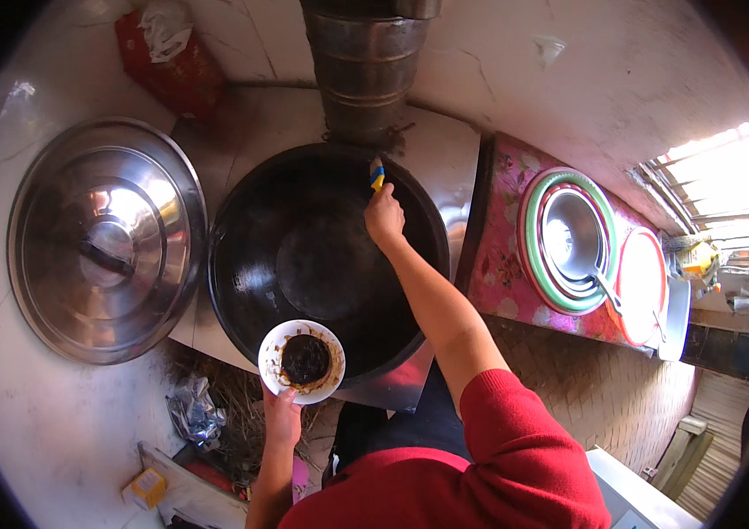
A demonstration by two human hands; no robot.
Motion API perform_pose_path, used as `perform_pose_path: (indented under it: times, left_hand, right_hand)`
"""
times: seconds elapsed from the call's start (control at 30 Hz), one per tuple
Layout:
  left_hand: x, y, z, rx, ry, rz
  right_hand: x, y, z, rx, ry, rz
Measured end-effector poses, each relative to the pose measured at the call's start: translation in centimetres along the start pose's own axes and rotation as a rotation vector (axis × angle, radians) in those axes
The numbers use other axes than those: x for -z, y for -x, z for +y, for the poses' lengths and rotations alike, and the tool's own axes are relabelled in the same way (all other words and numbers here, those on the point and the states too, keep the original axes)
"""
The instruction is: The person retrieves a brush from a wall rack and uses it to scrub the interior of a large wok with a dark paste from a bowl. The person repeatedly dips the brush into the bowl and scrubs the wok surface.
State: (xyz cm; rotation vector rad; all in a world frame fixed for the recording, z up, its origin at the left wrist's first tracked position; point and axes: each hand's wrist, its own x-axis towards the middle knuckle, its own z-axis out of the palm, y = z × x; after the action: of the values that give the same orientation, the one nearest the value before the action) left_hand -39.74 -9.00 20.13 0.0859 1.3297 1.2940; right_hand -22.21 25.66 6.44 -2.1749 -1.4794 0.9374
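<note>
My right hand (385, 215) grips a brush with a yellow and blue handle (377, 176). The brush's pale bristles are at the upper right inner rim of a large black wok (321, 264) set into a tiled stove top. In my left hand (282, 416) is a white bowl (270, 336), held over the wok's near edge, with my thumb on its rim. A thick dark brown paste (306, 359) lies in the bowl and smears its inner wall. Most of the left fingers are hidden beneath the bowl.
A large metal lid (110, 311) leans against the wall on the left. Behind the wok rises a metal flue pipe (367, 66). Nested basins (606, 291) and a red-rimmed tray (639, 284) stand on a floral-covered table (503, 264) at right. Dry straw (242, 410) lies below the stove.
</note>
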Motion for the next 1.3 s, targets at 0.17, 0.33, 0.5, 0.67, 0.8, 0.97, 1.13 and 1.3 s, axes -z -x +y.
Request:
perform_pose_path:
  times: [0.17, 0.33, 0.5, 0.67, 0.8, 0.97, 1.13, 1.3]
  left_hand:
    - [0.9, 0.4, -1.6, 0.016, 0.057, 0.054]
    - [0.1, 0.1, -2.0, -0.018, 0.036, 0.016]
    - [-1.2, 0.3, -1.6, -0.004, 0.084, -0.008]
    - [-0.8, 0.7, -1.5, -0.018, 0.104, -0.049]
    - [-0.7, 1.3, -1.2, -0.018, 0.08, -0.04]
    - [-0.2, 1.5, -2.3, -0.046, 0.119, -0.019]
    - [-0.1, 1.3, -3.1, -0.06, 0.157, 0.0]
    - [-0.2, 1.1, -3.1, -0.033, 0.153, -0.005]
  right_hand:
    - [1.5, -2.1, 1.8, 0.273, 0.4, 0.018]
    - [5.2, -3.5, 4.9, 0.252, 0.474, -0.108]
    - [8.4, -0.6, 7.2, 0.282, 0.57, -0.134]
    - [12.0, 4.7, 8.5, 0.315, 0.722, -0.218]
    - [12.3, 3.7, 4.9, 0.543, 0.686, -0.084]
    - [10.3, -3.5, 2.7, 0.662, 1.013, -0.074]
    - [12.4, -5.9, 7.5, 0.741, 1.068, -0.187]
    - [16.4, -0.9, 9.8, 0.609, 1.209, -0.398]
